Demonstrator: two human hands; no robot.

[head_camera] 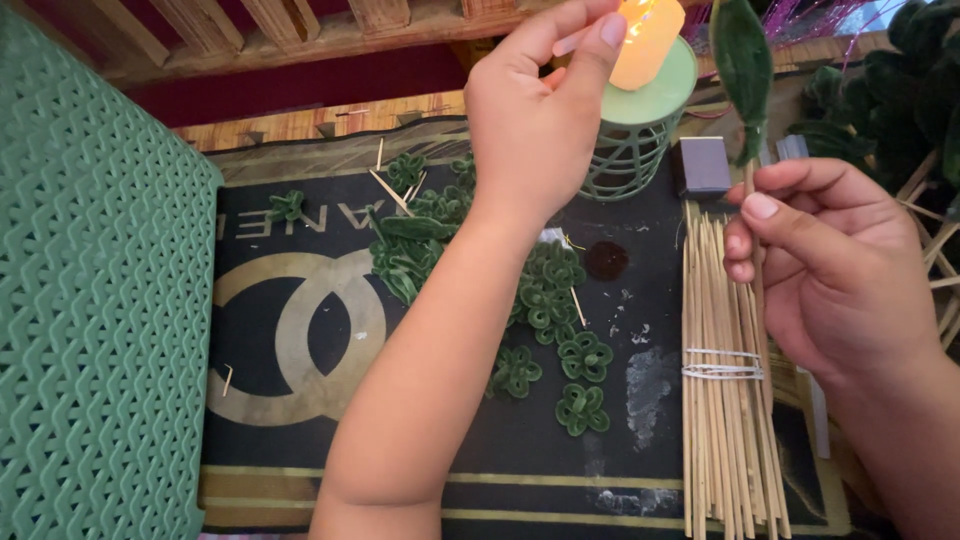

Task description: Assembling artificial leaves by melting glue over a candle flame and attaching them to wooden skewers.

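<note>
My left hand point(540, 120) reaches up to a lit pale candle point(648, 38) on a green lattice stand point(630, 150). Its thumb and forefinger pinch a small pale stick point(568, 43) right beside the flame. My right hand point(830, 265) is closed on a thin wooden skewer point(757, 290) with a fuzzy dark green leaf point(742, 65) at its top, held upright just right of the candle. Under that hand lies a bundle of skewers point(715, 400) bound with a rubber band.
Several green fuzzy-wire flower shapes point(560, 300) and leaves lie scattered on a black mat point(300, 420) with a gold ring pattern. A green woven plastic surface point(90, 300) fills the left side. A small grey block point(702, 165) sits by the stand. Dark green foliage point(900, 90) stands at the far right.
</note>
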